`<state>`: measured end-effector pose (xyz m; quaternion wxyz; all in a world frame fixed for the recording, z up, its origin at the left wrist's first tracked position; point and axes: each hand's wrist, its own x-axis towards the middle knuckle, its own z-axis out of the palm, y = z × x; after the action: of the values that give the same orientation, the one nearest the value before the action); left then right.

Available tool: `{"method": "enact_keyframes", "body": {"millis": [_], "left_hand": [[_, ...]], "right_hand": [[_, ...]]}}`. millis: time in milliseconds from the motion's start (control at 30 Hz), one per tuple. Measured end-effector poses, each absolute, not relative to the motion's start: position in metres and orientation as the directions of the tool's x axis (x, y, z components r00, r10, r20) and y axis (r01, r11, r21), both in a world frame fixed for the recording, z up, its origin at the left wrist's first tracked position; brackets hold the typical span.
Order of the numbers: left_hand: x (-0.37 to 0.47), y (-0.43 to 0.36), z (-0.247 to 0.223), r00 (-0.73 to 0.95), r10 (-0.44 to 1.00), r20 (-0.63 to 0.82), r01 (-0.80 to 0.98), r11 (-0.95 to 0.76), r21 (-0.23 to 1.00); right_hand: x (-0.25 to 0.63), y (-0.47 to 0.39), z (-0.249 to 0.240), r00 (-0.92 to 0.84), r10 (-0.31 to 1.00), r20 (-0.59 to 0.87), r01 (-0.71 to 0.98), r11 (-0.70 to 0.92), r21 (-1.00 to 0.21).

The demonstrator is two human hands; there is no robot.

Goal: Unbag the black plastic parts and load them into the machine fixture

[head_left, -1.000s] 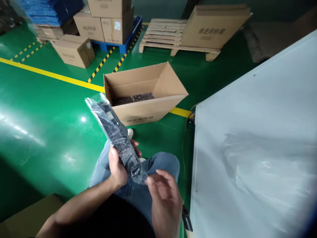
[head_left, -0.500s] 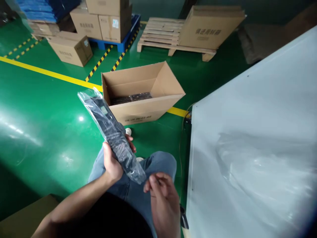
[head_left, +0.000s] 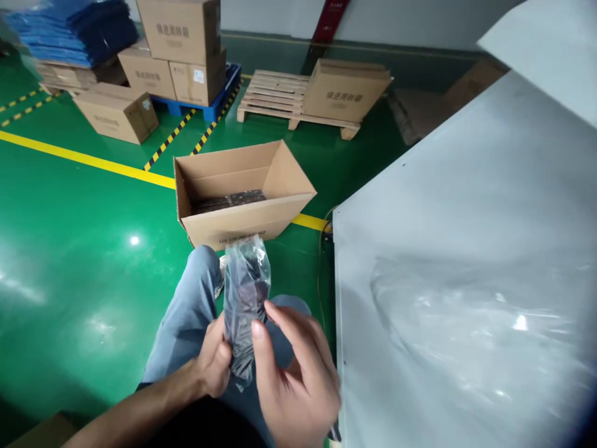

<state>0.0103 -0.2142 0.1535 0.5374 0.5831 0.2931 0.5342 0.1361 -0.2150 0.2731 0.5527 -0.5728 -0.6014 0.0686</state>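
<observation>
A dark item in a clear plastic bag (head_left: 245, 305) is held above my lap, its top end pointing toward the open carton. My left hand (head_left: 214, 361) is wrapped round its left side near the lower end. On the right side, my right hand (head_left: 293, 367) has thumb and forefinger apart, fingertips at the edge of the bag; whether they touch it is unclear. Beyond the bag stands an open cardboard carton (head_left: 247, 219) on the green floor, with dark, plastic-wrapped items (head_left: 231, 201) low inside.
A large pale grey surface (head_left: 448, 249) fills the right side. Farther off are a wooden pallet (head_left: 270, 93) with a carton (head_left: 345, 90), stacked cartons (head_left: 177, 37) on a blue pallet and blue folded sheets (head_left: 74, 31).
The bagged item has turned from a leftward slant to nearly upright in view and looks shorter. My right hand has moved up beside it, its fingers spreading. The camera view has shifted.
</observation>
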Motion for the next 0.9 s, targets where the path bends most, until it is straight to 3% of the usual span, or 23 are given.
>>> {"method": "enact_keyframes", "body": {"millis": [133, 300, 433, 500, 600, 700, 900], "left_hand": [[0.011, -0.215, 0.152, 0.258, 0.878, 0.402, -0.131, -0.381, 0.915], [0.012, -0.216, 0.151, 0.274, 0.895, 0.351, 0.007, -0.367, 0.930], [0.008, -0.206, 0.167, 0.398, 0.856, 0.329, 0.047, -0.377, 0.925], [0.001, -0.199, 0.179, 0.489, 0.823, 0.289, 0.088, -0.376, 0.922], [-0.016, -0.192, 0.197, 0.616, 0.767, 0.180, 0.178, -0.357, 0.917], [-0.034, -0.187, 0.209, 0.695, 0.716, 0.067, 0.224, -0.303, 0.926], [-0.053, -0.178, 0.216, 0.817, 0.565, -0.114, 0.268, -0.198, 0.943]], "right_hand": [[0.135, -0.210, 0.275, 0.286, 0.779, 0.559, 0.606, 0.304, -0.735], [0.137, -0.214, 0.262, 0.353, 0.822, 0.447, 0.521, 0.224, -0.824], [0.149, -0.220, 0.258, 0.460, 0.814, 0.354, 0.423, 0.150, -0.894], [0.161, -0.220, 0.261, 0.501, 0.774, 0.387, 0.442, 0.155, -0.883], [0.185, -0.219, 0.273, 0.399, 0.796, 0.455, 0.559, 0.183, -0.809], [0.206, -0.219, 0.284, 0.319, 0.858, 0.402, 0.570, 0.165, -0.805], [0.225, -0.224, 0.292, 0.339, 0.901, 0.269, 0.543, 0.046, -0.838]]}}
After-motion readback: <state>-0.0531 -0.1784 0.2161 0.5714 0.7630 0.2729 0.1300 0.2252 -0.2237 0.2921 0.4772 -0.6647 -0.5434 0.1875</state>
